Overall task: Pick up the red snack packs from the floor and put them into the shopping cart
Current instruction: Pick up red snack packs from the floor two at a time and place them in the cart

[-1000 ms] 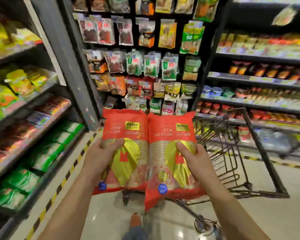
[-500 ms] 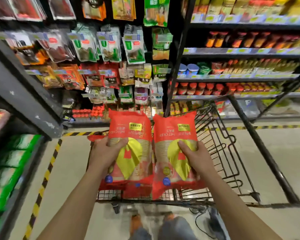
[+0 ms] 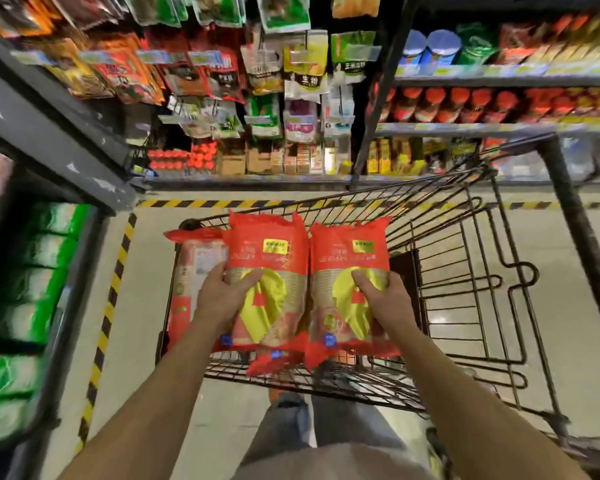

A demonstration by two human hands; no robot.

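While pale glossy floor (image 3: 142,306) with yellow-black tape is running between stocked shelves, black wire shopping cart (image 3: 465,271) is sitting mid-frame, holding one red snack pack (image 3: 191,271) at left wall. Left hand (image 3: 222,299) gripping second red pack (image 3: 271,282), right hand (image 3: 381,299) gripping third (image 3: 347,292), both over basket.

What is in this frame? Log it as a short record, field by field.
setting: shop aisle, stocked shelves ahead
left hand: grip on a red snack pack
right hand: grip on a second red snack pack
pack position: both held over the shopping cart, not released
already in cart: another red pack along the left side
floor: no red packs in view
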